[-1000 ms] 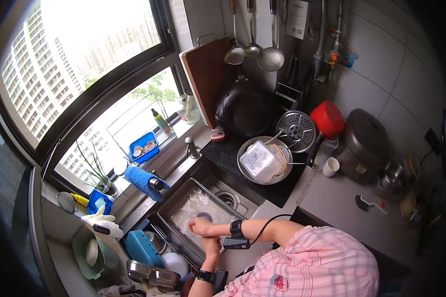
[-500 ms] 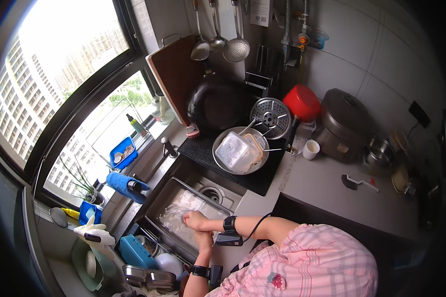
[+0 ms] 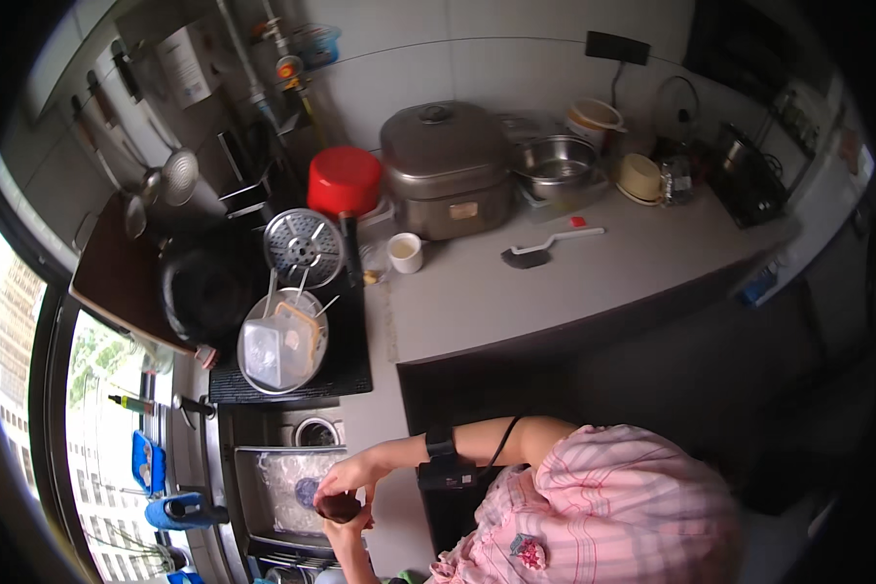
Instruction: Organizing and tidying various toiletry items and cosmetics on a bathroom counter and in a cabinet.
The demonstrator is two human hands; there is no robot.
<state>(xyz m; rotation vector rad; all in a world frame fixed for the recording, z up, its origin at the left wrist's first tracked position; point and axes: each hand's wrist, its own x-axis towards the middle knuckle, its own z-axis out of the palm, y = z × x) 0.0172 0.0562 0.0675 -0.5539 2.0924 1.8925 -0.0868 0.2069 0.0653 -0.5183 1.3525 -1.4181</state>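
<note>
Over the sink's near edge, my two hands meet around a dark brown, rounded thing [image 3: 341, 506] whose kind I cannot make out. My left hand [image 3: 346, 535] is closed on it from below. The fingers of my right hand [image 3: 353, 474] curl over its upper side. Just left of the right fingertips is a small round bluish thing [image 3: 307, 492], partly hidden by the hand. Beneath lies a metal basin [image 3: 248, 492] in the sink, with whitish, sudsy water [image 3: 287, 472] in it.
Beyond the basin is the drain [image 3: 315, 432]. A white bowl [image 3: 284, 382] with plastic containers and utensils stands on a black mat [image 3: 357, 365]. A steamer plate [image 3: 304, 249], red pan [image 3: 345, 181], white cup [image 3: 405, 253] and large cooker [image 3: 446, 170] stand farther back. A scraper [image 3: 555, 243] lies right.
The view has swung to the right. My hands have come up from the sudsy water toward the sink's near edge, and a dark brown thing now shows between them.
</note>
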